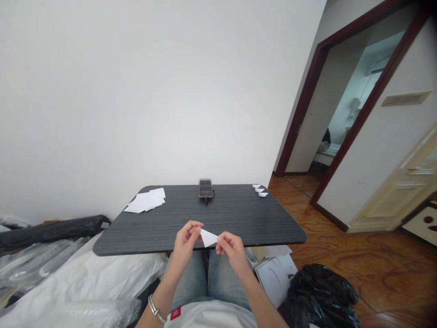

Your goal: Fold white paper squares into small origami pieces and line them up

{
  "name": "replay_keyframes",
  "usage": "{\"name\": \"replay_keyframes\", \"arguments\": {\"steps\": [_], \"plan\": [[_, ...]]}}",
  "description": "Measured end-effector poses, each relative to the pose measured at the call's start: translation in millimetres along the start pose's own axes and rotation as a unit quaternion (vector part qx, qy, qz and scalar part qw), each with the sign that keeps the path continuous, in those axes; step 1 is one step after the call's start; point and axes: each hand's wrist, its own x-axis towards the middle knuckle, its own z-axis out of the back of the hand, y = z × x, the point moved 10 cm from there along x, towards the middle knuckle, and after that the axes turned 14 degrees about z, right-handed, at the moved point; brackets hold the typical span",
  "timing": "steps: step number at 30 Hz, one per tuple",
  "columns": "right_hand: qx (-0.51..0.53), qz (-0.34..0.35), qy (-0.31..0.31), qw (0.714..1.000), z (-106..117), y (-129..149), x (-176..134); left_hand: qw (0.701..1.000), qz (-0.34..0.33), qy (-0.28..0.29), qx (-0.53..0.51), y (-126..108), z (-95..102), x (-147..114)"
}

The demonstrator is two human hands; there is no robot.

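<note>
White paper triangle is held at the near edge of the dark table, pinched both ends: left hand has fingers closed on one corner, right hand on another. Watching from here, I can see loose white sheets far left, plus three small paper pieces far right.

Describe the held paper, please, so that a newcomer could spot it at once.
Find the dark table by the white wall. At its near edge, a left hand and right hand pinch a white paper triangle. Unlike the sheets and folded pieces lying there, it is held.
</note>
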Motion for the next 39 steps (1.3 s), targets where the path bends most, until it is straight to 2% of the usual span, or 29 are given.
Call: {"name": "replay_keyframes", "arguments": {"steps": [2,5,9,13,15,18,20,23,26,30,36,39], "plan": [[0.028,-0.023,-0.037,0.999,7,-5,0,0.999,-0.027,-0.030,0.036,-4,8.3,-1],[0.079,-0.060,-0.065,0.993,12,-12,-2,0.978,-0.131,-0.064,0.150,-24,11.9,-10],[0.134,-0.117,-0.034,0.984,2,-20,-8,0.930,-0.245,-0.014,0.274,-41,-10.7,-25],[0.159,-0.144,0.004,0.977,-10,-25,-12,0.898,-0.287,0.035,0.331,-40,-29.9,-33],[0.159,-0.147,0.006,0.976,-12,-26,-13,0.895,-0.294,0.042,0.332,-39,-32.4,-34],[0.145,-0.135,-0.019,0.980,-6,-24,-11,0.919,-0.259,0.038,0.295,-36,-26.8,-29],[0.132,-0.103,-0.031,0.985,-2,-17,-7,0.943,-0.205,0.021,0.262,-32,-18.5,-22],[0.108,-0.042,-0.017,0.993,-2,-5,-1,0.972,-0.106,0.002,0.209,-19,-8.5,-12],[0.060,-0.007,-0.003,0.998,-2,0,1,0.987,-0.033,0.041,0.154,-6,-13.0,-6],[0.021,0.009,-0.027,0.999,6,-1,0,0.988,-0.015,0.074,0.134,2,-21.2,-3],[-0.025,0.000,0.000,1.000,3,-4,-2,0.985,0.009,0.108,0.132,13,-28.4,-2],[-0.043,-0.002,-0.005,0.999,3,-3,-2,0.984,0.014,0.103,0.145,14,-27.9,-3]]}}
